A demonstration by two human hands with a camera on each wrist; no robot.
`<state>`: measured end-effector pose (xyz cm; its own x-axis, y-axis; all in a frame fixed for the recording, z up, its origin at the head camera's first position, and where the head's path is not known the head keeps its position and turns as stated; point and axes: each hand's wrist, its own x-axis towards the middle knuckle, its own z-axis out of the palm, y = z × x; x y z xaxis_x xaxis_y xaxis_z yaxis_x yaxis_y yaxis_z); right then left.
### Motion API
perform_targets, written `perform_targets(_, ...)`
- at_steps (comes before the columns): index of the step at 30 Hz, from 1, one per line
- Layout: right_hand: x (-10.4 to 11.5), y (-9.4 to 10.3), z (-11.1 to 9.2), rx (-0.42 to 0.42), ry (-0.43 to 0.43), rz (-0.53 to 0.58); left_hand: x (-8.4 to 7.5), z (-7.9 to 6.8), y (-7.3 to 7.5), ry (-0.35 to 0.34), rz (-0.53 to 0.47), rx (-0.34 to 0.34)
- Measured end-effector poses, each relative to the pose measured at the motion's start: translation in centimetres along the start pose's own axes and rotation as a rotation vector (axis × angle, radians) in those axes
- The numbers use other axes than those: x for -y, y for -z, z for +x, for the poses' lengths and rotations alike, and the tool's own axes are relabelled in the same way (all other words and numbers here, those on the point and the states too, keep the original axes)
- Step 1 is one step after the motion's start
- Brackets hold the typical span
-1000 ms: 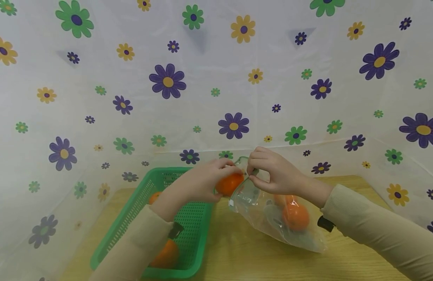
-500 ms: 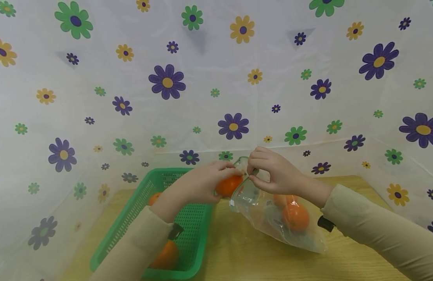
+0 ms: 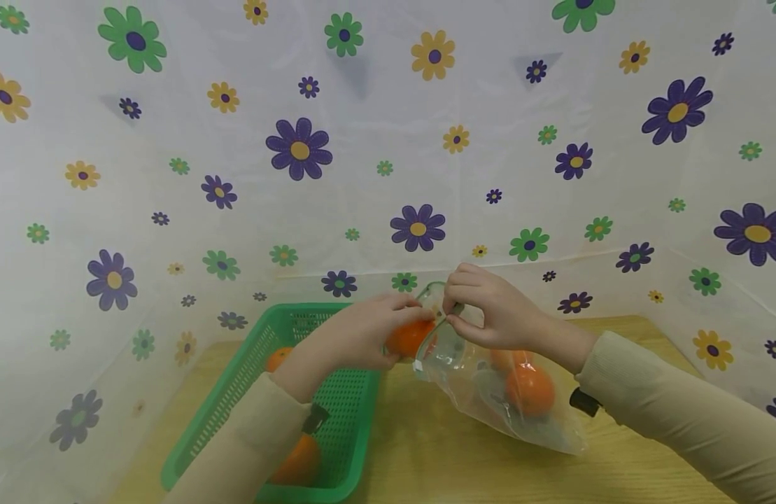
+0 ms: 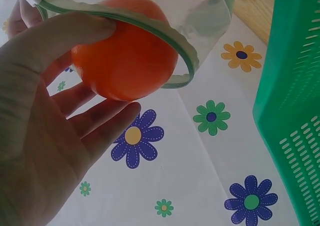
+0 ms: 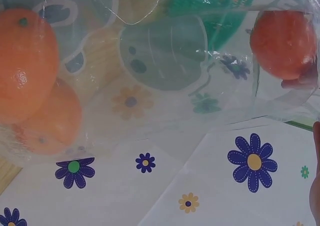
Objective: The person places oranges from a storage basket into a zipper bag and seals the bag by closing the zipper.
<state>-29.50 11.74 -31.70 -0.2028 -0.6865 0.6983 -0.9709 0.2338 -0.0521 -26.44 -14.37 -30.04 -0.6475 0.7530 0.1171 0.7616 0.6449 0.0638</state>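
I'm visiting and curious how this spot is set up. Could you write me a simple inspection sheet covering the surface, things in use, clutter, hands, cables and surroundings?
Surface: wood-grain table.
Things in use: held orange, partly inside the mouth of a clear bag; two bagged oranges deeper in; green basket with at least two basket oranges, the left arm hiding part of it.
Clutter: nothing seen.
Hands: left hand grips the held orange; right hand pinches the bag's rim.
Cables: nothing seen.
Surroundings: white flower-patterned sheet behind and at the sides; light sleeves, with a small dark object at each cuff.
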Motion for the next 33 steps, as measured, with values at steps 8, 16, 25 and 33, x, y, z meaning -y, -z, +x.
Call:
perform_targets(8,-0.07,-0.34,-0.01,-0.007,0.047,-0.006,-0.03,-0.14,-0.07,-0.015,0.017,-0.004)
perform_targets(16,0.08,-0.49,0.03,-0.001,0.035,-0.007,-0.01,-0.35,-0.12,0.014,-0.001,0.018)
perform_targets(25,0.09,-0.46,0.01,0.0,0.031,-0.023,0.22,-0.57,-0.01,0.042,0.035,0.036)
perform_targets(33,0.19,-0.37,0.03,0.009,0.02,-0.018,0.68,-0.92,-0.13,0.045,0.04,0.037)
